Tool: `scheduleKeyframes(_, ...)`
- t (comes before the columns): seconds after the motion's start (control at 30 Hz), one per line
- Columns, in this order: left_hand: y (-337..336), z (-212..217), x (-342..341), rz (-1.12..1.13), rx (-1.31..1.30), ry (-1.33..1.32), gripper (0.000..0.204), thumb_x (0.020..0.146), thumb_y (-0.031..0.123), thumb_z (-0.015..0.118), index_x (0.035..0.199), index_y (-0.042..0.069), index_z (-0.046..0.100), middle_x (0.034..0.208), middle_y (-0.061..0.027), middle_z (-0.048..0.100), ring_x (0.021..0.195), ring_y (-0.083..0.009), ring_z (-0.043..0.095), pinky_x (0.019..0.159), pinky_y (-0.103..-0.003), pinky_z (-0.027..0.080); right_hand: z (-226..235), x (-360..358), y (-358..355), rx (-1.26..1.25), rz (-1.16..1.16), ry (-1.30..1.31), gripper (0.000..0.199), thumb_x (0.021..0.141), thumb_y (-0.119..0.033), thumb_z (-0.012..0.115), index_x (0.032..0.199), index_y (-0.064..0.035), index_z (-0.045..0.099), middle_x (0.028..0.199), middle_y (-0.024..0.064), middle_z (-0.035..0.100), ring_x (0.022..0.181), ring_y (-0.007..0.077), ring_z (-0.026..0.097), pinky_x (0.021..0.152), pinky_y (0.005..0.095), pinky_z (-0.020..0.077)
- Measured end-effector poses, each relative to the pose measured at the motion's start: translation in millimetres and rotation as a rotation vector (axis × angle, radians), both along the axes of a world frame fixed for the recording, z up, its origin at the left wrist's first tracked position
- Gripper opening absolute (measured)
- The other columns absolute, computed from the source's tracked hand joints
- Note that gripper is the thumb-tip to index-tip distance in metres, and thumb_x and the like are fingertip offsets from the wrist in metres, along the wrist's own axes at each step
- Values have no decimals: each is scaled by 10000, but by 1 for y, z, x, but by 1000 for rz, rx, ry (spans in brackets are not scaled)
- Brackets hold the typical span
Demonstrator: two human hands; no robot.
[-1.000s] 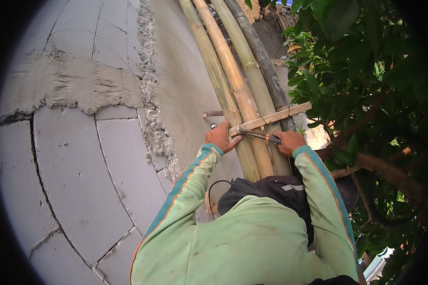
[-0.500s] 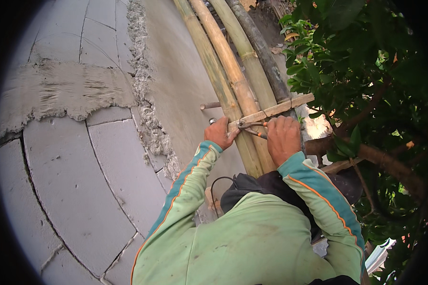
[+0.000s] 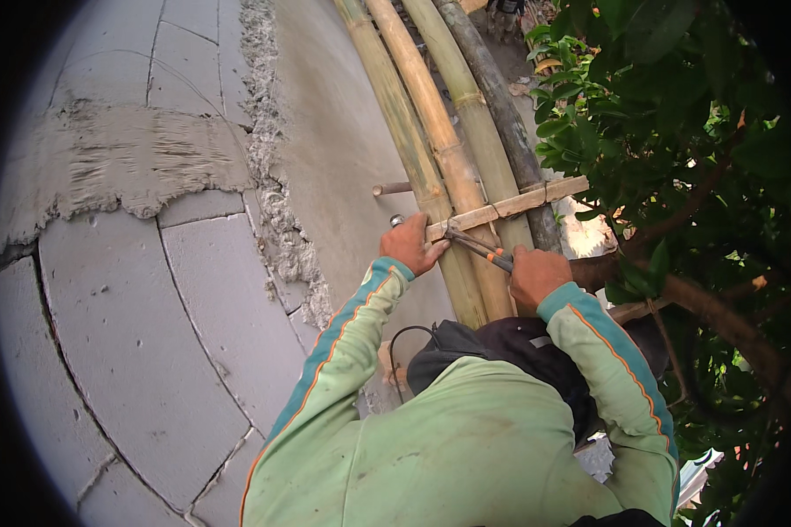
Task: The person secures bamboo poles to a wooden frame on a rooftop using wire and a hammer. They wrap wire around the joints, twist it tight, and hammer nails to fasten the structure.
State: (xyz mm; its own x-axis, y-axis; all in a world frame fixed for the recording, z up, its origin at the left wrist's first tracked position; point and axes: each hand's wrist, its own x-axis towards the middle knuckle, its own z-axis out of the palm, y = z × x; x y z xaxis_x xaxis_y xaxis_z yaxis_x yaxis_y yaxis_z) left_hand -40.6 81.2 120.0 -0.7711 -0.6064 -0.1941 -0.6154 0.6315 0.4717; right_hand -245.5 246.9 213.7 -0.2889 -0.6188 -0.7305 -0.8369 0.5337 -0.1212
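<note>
My right hand (image 3: pixel 539 276) is closed round the handles of pincers (image 3: pixel 483 249) with dark and orange grips. The jaws sit at the left part of a thin wooden batten (image 3: pixel 510 205), by what looks like a wire tie. My left hand (image 3: pixel 410 245) is closed at the batten's left end, its thumb pointing toward the jaws. A shiny round metal piece (image 3: pixel 397 220) shows just beyond the left knuckles; what it belongs to is hidden. Under the batten run several long poles, among them a tan bamboo pole (image 3: pixel 439 132) and a greener bamboo pole (image 3: pixel 483 123).
To the left stands a wall of grey blocks (image 3: pixel 132 325) with a rough mortar band (image 3: pixel 123 162). A short round stick (image 3: pixel 390 188) juts out past the poles. Leafy branches (image 3: pixel 677 158) crowd the right side, with a thick branch (image 3: pixel 721 307) close to my right arm.
The pincers' handles, spread apart before, are now squeezed together. My right hand has moved slightly right and back toward me. The left hand keeps its place at the batten.
</note>
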Motion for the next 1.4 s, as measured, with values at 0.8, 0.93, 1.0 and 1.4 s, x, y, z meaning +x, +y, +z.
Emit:
scheduleKeyframes(0.8,47,25,-8,-301,-403,606,580,784,150,757,1314,65,535,1206,-136,674,1176,-392,627,1076,-562,418,2,51,18,-54,-1301,-1563,460,1077,-340,486,1386,-4,429,1040,203,656,749,266,726,384,250,418)
scheduleKeyframes(0.93,52,23,-35,-494,-85,658,421,751,97,737,1153,68,614,1091,-126,671,1048,-364,656,932,-501,501,17,30,19,-95,-1068,-1268,569,1054,-317,520,1465,40,353,1066,220,679,750,259,730,405,273,432)
scheduleKeyframes(1.0,53,19,-41,-520,-26,619,352,720,119,750,1052,68,645,1015,-125,661,964,-354,660,840,-468,526,42,23,15,-157,-720,-844,673,1028,-337,545,1517,56,301,1090,220,689,832,266,741,470,326,497)
scheduleKeyframes(1.4,17,56,-83,-1133,59,-176,471,679,186,805,1100,64,633,1095,-157,650,999,-372,647,809,-473,533,37,37,13,177,-399,-813,519,908,-318,689,1219,78,564,983,199,719,781,323,736,705,451,589)
